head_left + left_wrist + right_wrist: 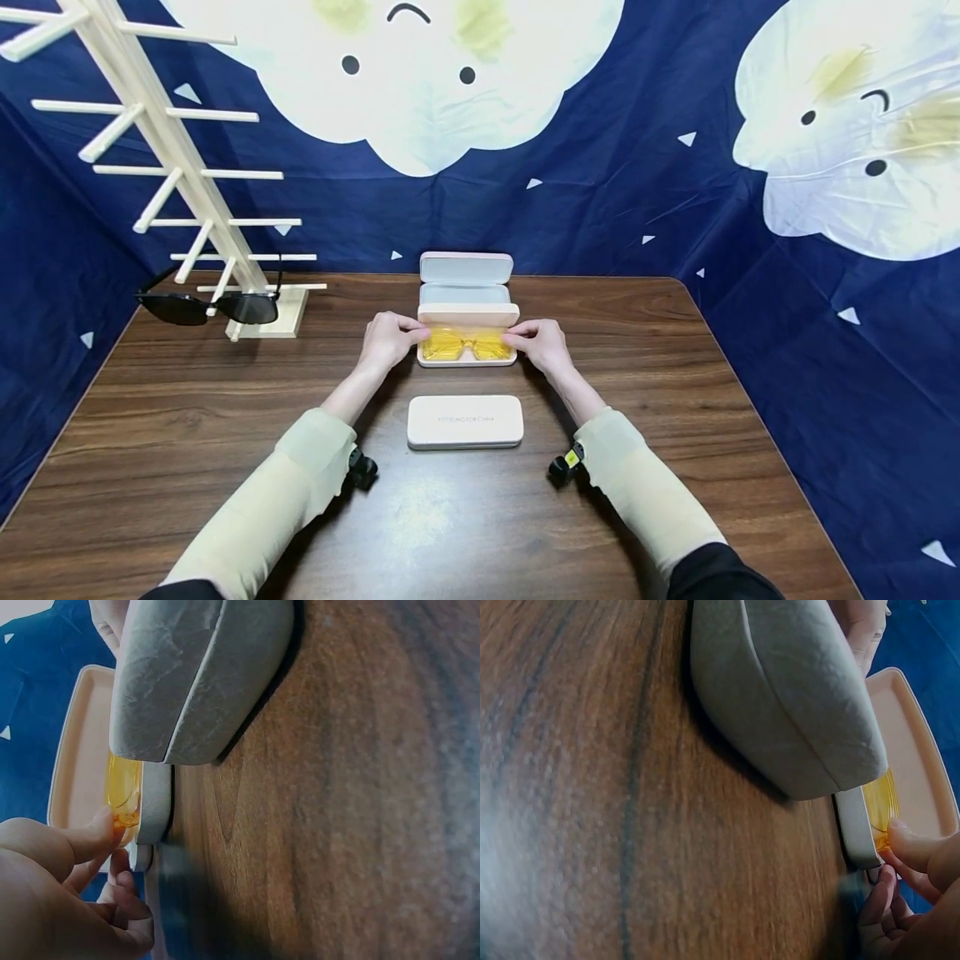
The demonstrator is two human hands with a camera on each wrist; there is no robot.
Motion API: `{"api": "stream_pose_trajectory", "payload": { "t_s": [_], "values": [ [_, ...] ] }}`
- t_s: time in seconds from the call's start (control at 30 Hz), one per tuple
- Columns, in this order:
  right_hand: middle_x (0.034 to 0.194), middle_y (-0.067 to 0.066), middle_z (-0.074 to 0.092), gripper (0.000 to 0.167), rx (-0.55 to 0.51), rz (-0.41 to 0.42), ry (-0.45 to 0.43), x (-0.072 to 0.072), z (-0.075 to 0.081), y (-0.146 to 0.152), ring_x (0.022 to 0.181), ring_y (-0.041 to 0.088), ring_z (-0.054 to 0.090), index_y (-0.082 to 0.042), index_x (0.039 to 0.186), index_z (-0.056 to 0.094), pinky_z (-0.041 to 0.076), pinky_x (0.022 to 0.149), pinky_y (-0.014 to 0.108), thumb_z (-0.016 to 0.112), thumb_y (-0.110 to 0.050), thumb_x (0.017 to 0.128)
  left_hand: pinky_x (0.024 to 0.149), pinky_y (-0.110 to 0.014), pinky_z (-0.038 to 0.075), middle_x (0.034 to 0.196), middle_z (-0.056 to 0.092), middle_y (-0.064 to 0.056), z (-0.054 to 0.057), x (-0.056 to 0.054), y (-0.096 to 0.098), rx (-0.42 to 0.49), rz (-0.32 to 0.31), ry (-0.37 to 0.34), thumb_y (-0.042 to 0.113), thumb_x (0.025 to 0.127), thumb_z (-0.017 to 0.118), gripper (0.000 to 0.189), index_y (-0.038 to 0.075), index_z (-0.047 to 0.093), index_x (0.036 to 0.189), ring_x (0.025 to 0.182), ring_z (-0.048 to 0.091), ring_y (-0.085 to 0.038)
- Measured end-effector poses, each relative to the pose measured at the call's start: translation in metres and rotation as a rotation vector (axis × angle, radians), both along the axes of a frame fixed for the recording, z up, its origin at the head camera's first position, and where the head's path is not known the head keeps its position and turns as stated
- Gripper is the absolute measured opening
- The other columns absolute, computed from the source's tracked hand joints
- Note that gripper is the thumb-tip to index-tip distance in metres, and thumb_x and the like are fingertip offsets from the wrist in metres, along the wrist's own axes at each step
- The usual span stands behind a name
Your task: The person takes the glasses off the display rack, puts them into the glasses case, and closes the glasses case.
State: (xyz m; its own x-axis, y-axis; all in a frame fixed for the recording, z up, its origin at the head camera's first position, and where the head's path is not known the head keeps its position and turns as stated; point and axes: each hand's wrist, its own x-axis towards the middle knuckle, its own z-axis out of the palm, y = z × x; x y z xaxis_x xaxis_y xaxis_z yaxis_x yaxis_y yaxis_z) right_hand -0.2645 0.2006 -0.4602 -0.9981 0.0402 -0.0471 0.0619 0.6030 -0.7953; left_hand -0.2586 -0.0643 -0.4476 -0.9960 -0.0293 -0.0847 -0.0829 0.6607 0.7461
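A pair of yellow-tinted glasses (447, 345) is held level at the open pale glasses case (427, 362), its lenses over the case's lower half. My left hand (387, 340) pinches one end of the glasses between thumb and fingers, as the left wrist view shows with the left hand (45, 877) at the yellow lens (124, 784). At the opposite end, my right hand (546, 342) pinches the frame; in the right wrist view its thumb lies against the yellow edge. The case's raised lid (907, 742) shows a peach lining.
Nearer the front lies a closed white glasses case (465, 421). Behind the glasses stands another open case (465, 268) with a pale blue-grey lining. At left, a wooden peg rack (183, 158) carries dark sunglasses (251, 308). Blue cloth (600, 225) hangs behind the table.
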Motion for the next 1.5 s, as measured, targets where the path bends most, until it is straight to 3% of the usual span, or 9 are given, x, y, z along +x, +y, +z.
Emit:
{"api": "stream_pose_trajectory", "payload": {
  "t_s": [0.13,0.3,0.47,0.63,0.77,0.97,1.17,1.5],
  "values": [
    [0.095,0.009,0.081,0.019,-0.012,-0.006,0.001,0.000,0.000,0.002,0.076,0.008,0.063,-0.006,0.097,0.083,0.046,0.069,0.019,0.086,-0.020,0.084,0.108,-0.049,0.048,0.122,0.074,-0.016,0.001,0.002,-0.002,-0.005,-0.013,0.012,0.025,0.091,0.077,0.027,0.006,0.080,0.109,0.125,0.064,-0.039],
    [0.077,-0.001,0.075,0.020,-0.109,-0.027,-0.009,0.001,0.001,0.007,0.060,0.005,0.054,-0.003,0.097,0.081,0.044,0.055,0.018,0.086,-0.018,0.084,0.106,-0.049,0.049,0.120,0.075,-0.015,0.002,0.005,-0.006,-0.008,-0.013,0.030,0.029,0.092,0.077,0.028,0.007,0.081,0.108,0.123,0.065,-0.038],
    [0.071,-0.011,0.069,0.027,-0.200,-0.049,-0.060,0.002,0.005,0.014,0.066,0.008,0.061,-0.002,0.102,0.078,0.051,0.059,0.022,0.085,-0.020,0.085,0.105,-0.049,0.050,0.120,0.076,-0.015,0.005,0.007,-0.014,-0.006,-0.004,0.027,0.035,0.094,0.074,0.033,0.007,0.080,0.110,0.123,0.065,-0.038],
    [0.088,-0.002,0.071,0.044,-0.249,-0.057,-0.145,-0.001,0.009,0.018,0.077,0.010,0.067,-0.004,0.116,0.072,0.057,0.067,0.024,0.083,-0.035,0.087,0.110,-0.050,0.047,0.133,0.070,-0.017,0.008,0.005,-0.021,0.022,-0.033,-0.045,0.052,0.094,0.069,0.057,0.006,0.072,0.128,0.129,0.061,-0.037],
    [0.110,0.010,0.072,0.056,-0.286,-0.034,-0.217,-0.004,0.015,0.018,0.091,0.019,0.069,-0.003,0.127,0.068,0.059,0.074,0.025,0.075,-0.046,0.091,0.114,-0.050,0.044,0.146,0.060,-0.019,0.012,0.001,-0.022,0.047,-0.065,-0.138,0.069,0.094,0.055,0.081,0.004,0.060,0.142,0.136,0.055,-0.036],
    [0.122,0.018,0.069,0.071,-0.285,-0.005,-0.296,-0.010,0.021,0.014,0.102,0.023,0.070,-0.001,0.135,0.061,0.061,0.091,0.037,0.062,-0.060,0.095,0.093,-0.040,0.051,0.125,0.065,-0.020,0.017,-0.003,-0.018,0.118,-0.071,-0.238,0.080,0.095,0.038,0.088,0.004,0.067,0.130,0.113,0.061,-0.031],
    [0.128,0.022,0.066,0.083,-0.256,0.024,-0.332,-0.017,0.026,0.011,0.109,0.028,0.069,0.002,0.143,0.054,0.060,0.096,0.042,0.056,-0.066,0.095,0.095,-0.037,0.052,0.135,0.064,-0.021,0.014,-0.010,-0.017,0.150,-0.082,-0.290,0.077,0.095,0.041,0.088,0.002,0.065,0.133,0.118,0.060,-0.030],
    [0.127,0.019,0.066,0.083,-0.154,0.070,-0.387,-0.024,0.023,0.012,0.105,0.023,0.066,0.002,0.135,0.061,0.060,0.096,0.040,0.055,-0.070,0.093,0.104,-0.041,0.046,0.142,0.060,-0.019,0.013,-0.019,-0.014,0.150,-0.094,-0.345,0.077,0.092,0.049,0.089,0.002,0.063,0.138,0.122,0.057,-0.030]
  ]
}}
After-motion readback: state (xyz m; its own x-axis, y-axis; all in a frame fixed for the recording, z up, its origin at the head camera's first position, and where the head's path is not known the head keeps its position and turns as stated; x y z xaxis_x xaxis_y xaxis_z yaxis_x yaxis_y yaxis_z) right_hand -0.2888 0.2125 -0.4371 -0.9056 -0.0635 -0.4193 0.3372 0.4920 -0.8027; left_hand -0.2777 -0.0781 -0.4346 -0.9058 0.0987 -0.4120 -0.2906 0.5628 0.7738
